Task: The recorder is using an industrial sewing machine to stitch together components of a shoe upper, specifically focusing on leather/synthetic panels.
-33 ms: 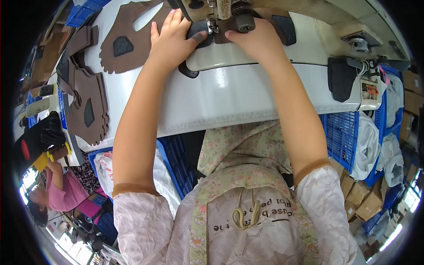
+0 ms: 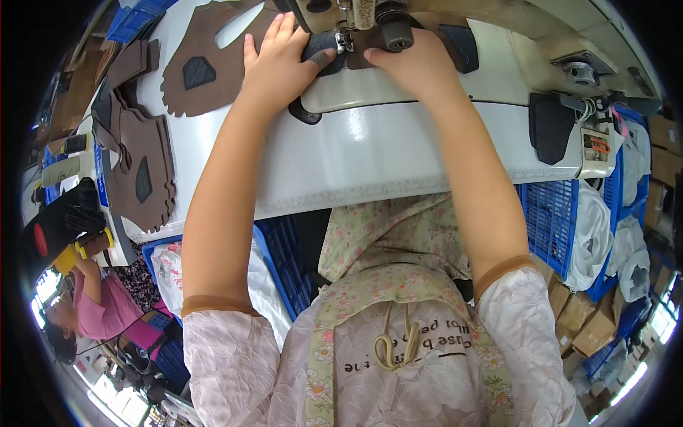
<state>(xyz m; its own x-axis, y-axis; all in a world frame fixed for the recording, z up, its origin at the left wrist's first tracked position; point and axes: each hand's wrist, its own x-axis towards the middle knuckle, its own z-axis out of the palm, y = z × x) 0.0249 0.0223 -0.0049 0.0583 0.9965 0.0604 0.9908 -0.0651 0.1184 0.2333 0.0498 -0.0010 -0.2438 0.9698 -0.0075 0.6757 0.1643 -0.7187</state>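
My left hand (image 2: 279, 67) lies open and flat on a large brown cut piece (image 2: 213, 78), fingers spread. Its thumb, with a dark covering at the tip, presses a black patch (image 2: 320, 46) beside the presser foot (image 2: 344, 43) of a sewing machine (image 2: 477, 18). To the right of the foot, my right hand (image 2: 421, 67) rests on brown material (image 2: 359, 60) with its thumb stretched toward the foot. The machine head hides its other fingers. Another black patch (image 2: 461, 48) shows beyond that hand.
More brown pieces (image 2: 142, 164) with dark patches are stacked at the left. A black piece (image 2: 548, 128) lies on the white table (image 2: 356, 164) at the right. Blue crates (image 2: 548, 213) stand at the right, another (image 2: 274, 267) below the table. A person (image 2: 107, 313) sits at far left.
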